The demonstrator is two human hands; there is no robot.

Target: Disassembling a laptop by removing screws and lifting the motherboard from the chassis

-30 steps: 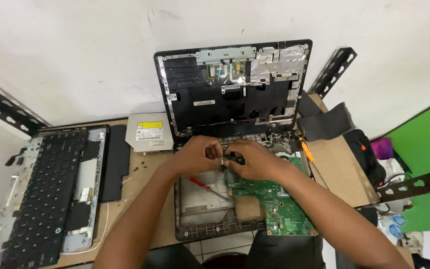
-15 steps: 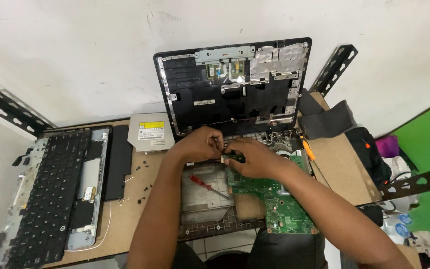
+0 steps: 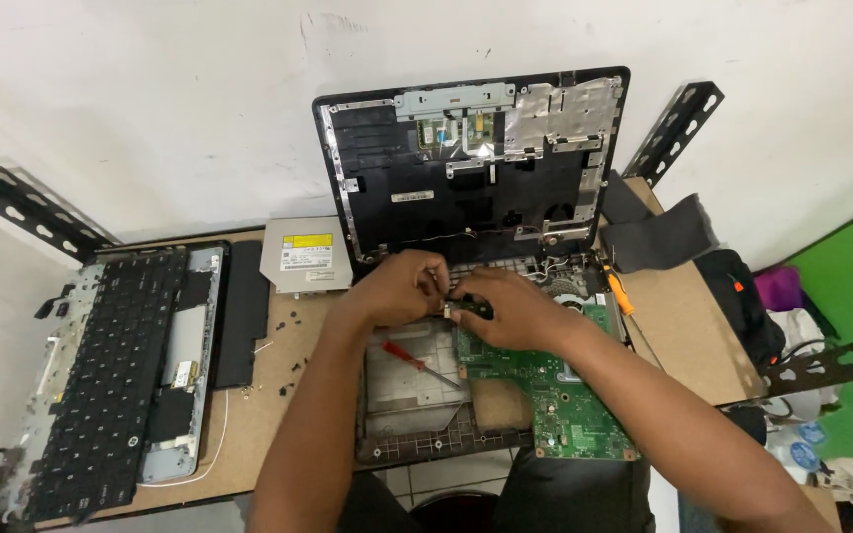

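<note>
A dismantled laptop lies open on the wooden desk. Its lid shell leans against the wall with no screen in it. The base frame holds a green motherboard. My left hand and my right hand meet over the top edge of the board, near the hinge. Their fingertips pinch a small dark part between them. A red-handled screwdriver rests in the base frame just below my left hand.
A removed keyboard and palmrest lie at the left. A silver optical drive sits by the lid. Small screws are scattered on the desk. An orange tool, dark cloth and black slotted brackets stand at the right.
Both hands stay together over the board's top edge and have shifted only slightly. The fingers have worked on the small dark part.
</note>
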